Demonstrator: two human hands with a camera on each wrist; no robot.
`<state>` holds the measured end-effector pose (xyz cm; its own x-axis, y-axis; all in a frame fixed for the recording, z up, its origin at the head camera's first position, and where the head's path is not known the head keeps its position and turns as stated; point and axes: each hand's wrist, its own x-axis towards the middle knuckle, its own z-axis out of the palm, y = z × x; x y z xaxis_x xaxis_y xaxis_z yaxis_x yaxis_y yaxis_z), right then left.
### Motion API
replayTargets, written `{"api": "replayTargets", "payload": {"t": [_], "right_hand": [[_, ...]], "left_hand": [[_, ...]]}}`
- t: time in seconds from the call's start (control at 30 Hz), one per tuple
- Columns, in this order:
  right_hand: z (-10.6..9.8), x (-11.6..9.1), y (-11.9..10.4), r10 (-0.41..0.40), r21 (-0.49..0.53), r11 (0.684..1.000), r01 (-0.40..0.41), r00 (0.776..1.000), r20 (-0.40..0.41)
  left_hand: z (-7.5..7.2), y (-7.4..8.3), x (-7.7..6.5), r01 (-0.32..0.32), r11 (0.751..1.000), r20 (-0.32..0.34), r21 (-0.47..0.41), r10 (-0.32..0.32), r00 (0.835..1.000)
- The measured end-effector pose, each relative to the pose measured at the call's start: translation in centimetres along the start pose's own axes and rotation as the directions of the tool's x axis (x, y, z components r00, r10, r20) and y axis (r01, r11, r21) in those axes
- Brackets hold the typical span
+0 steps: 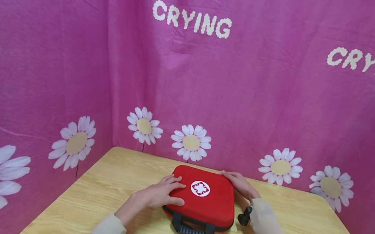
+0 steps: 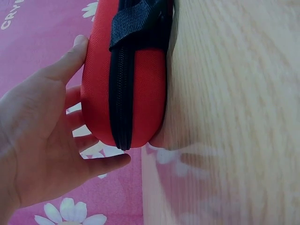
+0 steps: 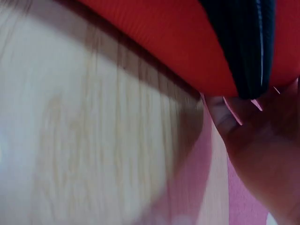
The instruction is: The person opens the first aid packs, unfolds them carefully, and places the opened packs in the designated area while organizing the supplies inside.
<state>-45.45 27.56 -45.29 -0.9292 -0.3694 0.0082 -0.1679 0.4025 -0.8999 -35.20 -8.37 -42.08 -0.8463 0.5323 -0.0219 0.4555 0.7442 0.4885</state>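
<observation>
A red first-aid case point(image 1: 214, 203) lies flat on the wooden table, its white cross emblem facing up and its black carry handle point(image 1: 192, 231) toward me. Spread over the left side of the lid is my left hand point(image 1: 161, 192), fingers and thumb extended. In the left wrist view a black zipper point(image 2: 123, 93) runs closed round the case's side, and the left thumb rests at the lid's edge. My right hand point(image 1: 242, 185) lies along the far right corner of the case, its fingertips at the edge. The right wrist view shows those fingers partly hidden behind the case.
The wooden table point(image 1: 117, 177) extends on both sides of the case. A pink curtain point(image 1: 239, 98) with daisies and white lettering hangs behind and to the left. A small black device point(image 1: 244, 216) sits at the right wrist.
</observation>
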Motion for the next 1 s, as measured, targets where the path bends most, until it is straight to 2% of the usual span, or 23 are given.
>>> {"api": "replayTargets", "payload": {"t": [0.1, 0.23, 0.4, 0.6, 0.7, 0.8, 0.9, 1.0], "right_hand": [[-0.6, -0.8, 0.1, -0.013, -0.040, 0.999, 0.010, 0.998, -0.063], [-1.3, -1.6, 0.1, -0.023, -0.070, 0.997, 0.017, 0.995, -0.092], [-1.6, -2.5, 0.0, -0.012, -0.108, 0.994, 0.004, 0.997, -0.076], [-1.1, -2.7, -0.5, 0.021, -0.179, 0.983, -0.033, 0.998, -0.067], [-1.0, -2.7, -0.7, 0.028, -0.191, 0.981, -0.041, 0.997, -0.074], [-1.0, -2.9, -0.8, 0.022, -0.189, 0.981, -0.036, 0.997, -0.074], [-0.8, -3.2, -0.9, 0.015, -0.154, 0.988, -0.024, 0.998, -0.056], [-0.2, -3.3, -1.1, -0.003, -0.106, 0.994, 0.003, 1.000, -0.001]], "left_hand": [[-0.1, 0.3, 0.1, 0.002, 1.000, 0.000, 0.011, -0.002, 1.000], [-0.2, 0.4, 0.2, 0.017, 1.000, -0.004, 0.011, -0.017, 1.000], [-0.1, 0.0, 0.2, 0.008, 1.000, -0.010, -0.007, -0.008, 1.000], [-0.2, -0.7, 0.7, -0.034, 0.998, -0.032, -0.059, 0.032, 0.999], [-0.6, -1.2, 1.4, -0.064, 0.993, -0.097, -0.097, 0.054, 0.994], [-0.8, -2.1, 2.3, -0.085, 0.978, -0.215, -0.191, 0.043, 0.976], [-0.2, -3.4, 3.4, -0.097, 0.939, -0.328, -0.330, -0.017, 0.945], [0.6, -4.7, 4.3, -0.095, 0.895, -0.373, -0.436, -0.083, 0.924]]}}
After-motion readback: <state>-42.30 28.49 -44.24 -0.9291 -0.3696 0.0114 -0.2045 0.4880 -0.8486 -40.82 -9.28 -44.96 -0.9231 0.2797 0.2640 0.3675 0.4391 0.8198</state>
